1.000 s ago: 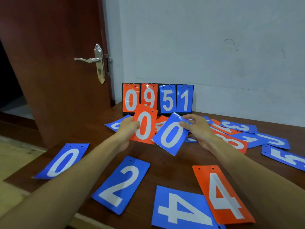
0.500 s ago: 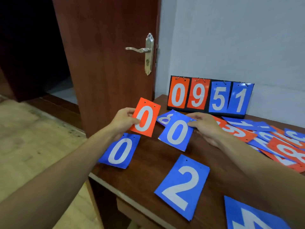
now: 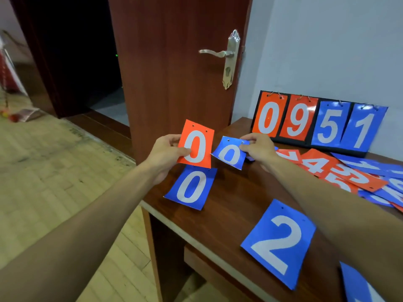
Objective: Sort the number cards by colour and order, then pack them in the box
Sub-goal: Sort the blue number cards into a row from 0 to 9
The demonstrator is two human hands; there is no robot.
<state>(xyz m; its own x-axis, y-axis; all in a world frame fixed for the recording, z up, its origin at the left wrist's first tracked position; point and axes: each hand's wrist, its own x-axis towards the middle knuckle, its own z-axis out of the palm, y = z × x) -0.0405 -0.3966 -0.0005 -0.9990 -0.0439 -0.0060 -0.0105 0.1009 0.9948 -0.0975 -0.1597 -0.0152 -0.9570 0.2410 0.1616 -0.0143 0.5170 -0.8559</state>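
Observation:
My left hand (image 3: 165, 153) holds an orange 0 card (image 3: 196, 144) upright above the table's left corner. My right hand (image 3: 258, 148) pinches the top edge of a blue 0 card (image 3: 230, 154), tilted low over the table just right of the orange one. Another blue 0 card (image 3: 192, 188) lies flat below the orange card. A blue 2 card (image 3: 280, 241) lies near the front edge. A pile of orange and blue cards (image 3: 353, 175) spreads along the right.
A black scoreboard stand (image 3: 316, 118) showing 0 9 5 1 leans at the wall behind. The wooden table (image 3: 235, 199) ends at its left edge beside an open brown door (image 3: 174, 73) with a metal handle. No box is in view.
My view has swung further left. The orange 0 card has risen a little, and the blue 0 card in my right hand has tipped lower toward the table.

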